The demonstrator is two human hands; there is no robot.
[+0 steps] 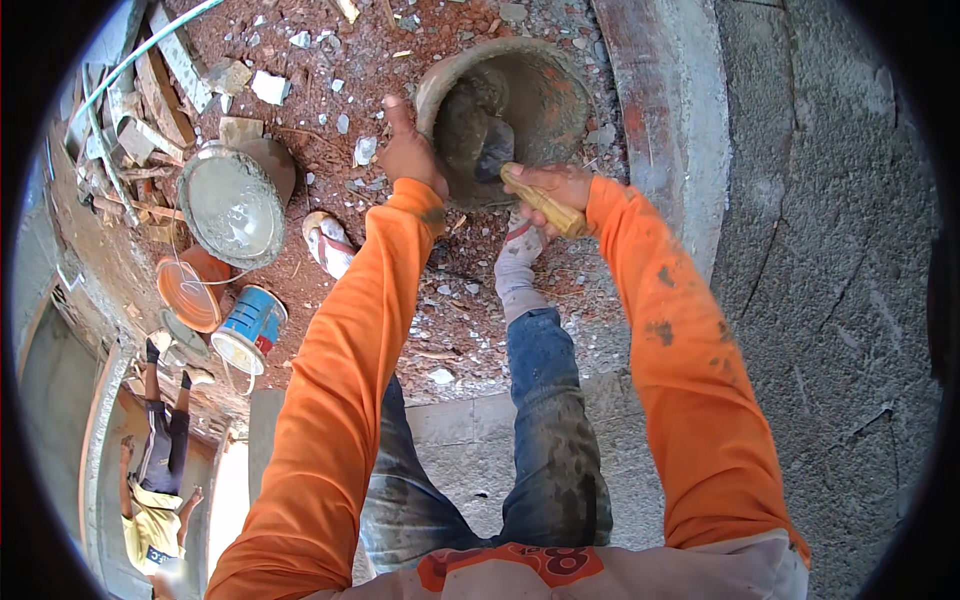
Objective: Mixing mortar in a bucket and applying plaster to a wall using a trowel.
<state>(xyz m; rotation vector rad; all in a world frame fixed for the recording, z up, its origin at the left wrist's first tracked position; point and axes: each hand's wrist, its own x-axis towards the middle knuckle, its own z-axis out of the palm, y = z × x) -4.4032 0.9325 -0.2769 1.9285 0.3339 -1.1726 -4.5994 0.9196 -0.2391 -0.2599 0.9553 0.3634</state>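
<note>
A grey, mortar-smeared round basin (556,110) lies on red rubble ground, with wet grey mix inside. My left hand (410,150) grips the left side of its rim, thumb pointing up along the outside. My right hand (545,195) is closed on the yellowish handle of a tool (565,215), probably a trowel, whose dark blade (495,148) dips into the mix at the lower part of the basin. My sandalled feet stand just below the basin, the right one close under it.
Left are a bucket of grey slurry (228,205), an orange bucket (185,290), a blue bucket (252,325), a hose (150,42) and wood scraps (160,85). Another person (160,510) is at lower left. A concrete strip (680,130) and rough grey surface (820,300) run along the right.
</note>
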